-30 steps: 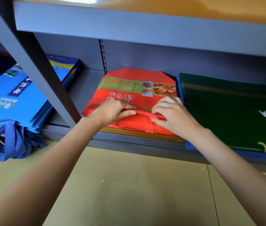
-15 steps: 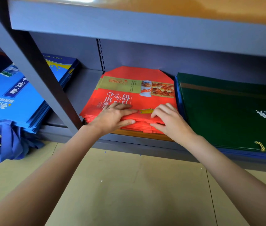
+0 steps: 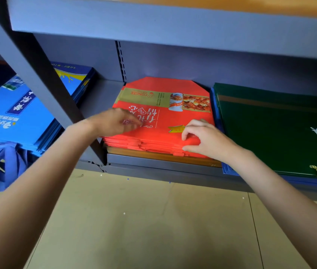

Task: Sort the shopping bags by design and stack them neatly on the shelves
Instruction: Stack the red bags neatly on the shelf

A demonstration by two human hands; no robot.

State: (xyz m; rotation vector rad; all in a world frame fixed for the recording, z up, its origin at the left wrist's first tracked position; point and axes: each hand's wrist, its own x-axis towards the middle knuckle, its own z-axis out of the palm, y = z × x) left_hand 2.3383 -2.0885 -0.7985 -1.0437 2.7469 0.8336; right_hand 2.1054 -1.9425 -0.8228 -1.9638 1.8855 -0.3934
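A stack of flat red shopping bags (image 3: 161, 121) with a gold band and food picture lies in the middle of the lower shelf (image 3: 163, 165). My left hand (image 3: 113, 123) is blurred and hovers over the stack's left side with its fingers loosely extended, holding nothing. At the stack's front right corner, my right hand (image 3: 204, 140) has its fingers curled on top and its thumb against the front edge, pinching the top bags. Dark green bags (image 3: 270, 129) lie to the right and blue bags (image 3: 18, 117) to the left.
A slanted grey shelf post (image 3: 43, 78) crosses in front of the blue stack, beside my left forearm. The upper shelf (image 3: 173, 22) hangs low overhead. Blue bag handles (image 3: 2, 164) droop over the shelf's front edge. Beige floor (image 3: 144, 220) lies below.
The red handles that stuck out at the front are now tucked in. My left hand has lifted off the front edge and swung left; my right hand slid to the front right corner.
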